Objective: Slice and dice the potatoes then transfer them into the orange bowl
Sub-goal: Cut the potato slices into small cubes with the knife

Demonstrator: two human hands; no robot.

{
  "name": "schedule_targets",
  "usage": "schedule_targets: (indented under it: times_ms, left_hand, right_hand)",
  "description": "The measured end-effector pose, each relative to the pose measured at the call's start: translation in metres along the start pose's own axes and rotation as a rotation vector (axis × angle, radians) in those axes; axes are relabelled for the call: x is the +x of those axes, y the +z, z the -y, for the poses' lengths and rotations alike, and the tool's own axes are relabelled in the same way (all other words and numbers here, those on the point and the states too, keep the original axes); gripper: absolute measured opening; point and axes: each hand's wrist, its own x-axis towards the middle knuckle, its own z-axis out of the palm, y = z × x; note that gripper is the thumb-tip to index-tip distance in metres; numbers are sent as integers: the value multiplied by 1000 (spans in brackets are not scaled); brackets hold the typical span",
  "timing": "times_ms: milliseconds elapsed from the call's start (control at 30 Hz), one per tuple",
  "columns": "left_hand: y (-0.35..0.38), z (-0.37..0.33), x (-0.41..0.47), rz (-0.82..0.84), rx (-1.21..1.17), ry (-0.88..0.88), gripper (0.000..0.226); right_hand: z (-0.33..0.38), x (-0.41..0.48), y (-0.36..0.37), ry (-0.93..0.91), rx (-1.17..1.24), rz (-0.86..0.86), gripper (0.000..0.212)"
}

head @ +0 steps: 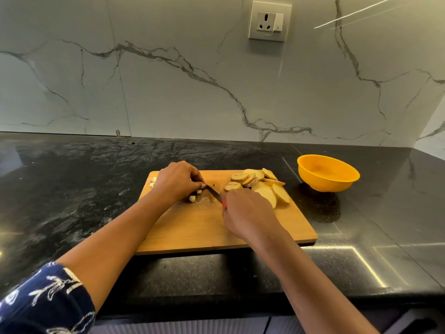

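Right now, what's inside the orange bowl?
Nothing shows inside the orange bowl: just its bare orange wall and bottom. The near inner side hides behind the rim.

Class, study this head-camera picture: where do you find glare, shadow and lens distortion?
Head view: glare streaks cross the black countertop at lower right, and one the marble wall at top right; the orange bowl casts a dark shadow toward the viewer; the left hand shades the diced potato; the wide lens bows the countertop's back edge.

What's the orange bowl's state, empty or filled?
Empty. The orange bowl stands upright with a bare inside; the potato slices lie on the cutting board.
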Motion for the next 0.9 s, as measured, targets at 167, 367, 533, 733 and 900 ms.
schedule_targets:
  times_ms: [167,367,533,733,900]
  left_hand:
    - [-6,7,1,-17,72,-1,9]
    - [-15,8,4,-45,47,-4,19]
    - [-17,13,2,-150,-5,13,16]
    - [-26,14,2,-123,-298,-19,20]
    - [-7,2,-3,207,-2,339,41]
  right_hand:
    - [-21,-26,4,-1,57,-138,41]
    - [-36,-13,4,51,132,-279,44]
    - [-37,-13,8,54,216,-309,46]
    - [-41,-10,14,68,258,-357,44]
    - [-45,-8,17,107,260,-367,45]
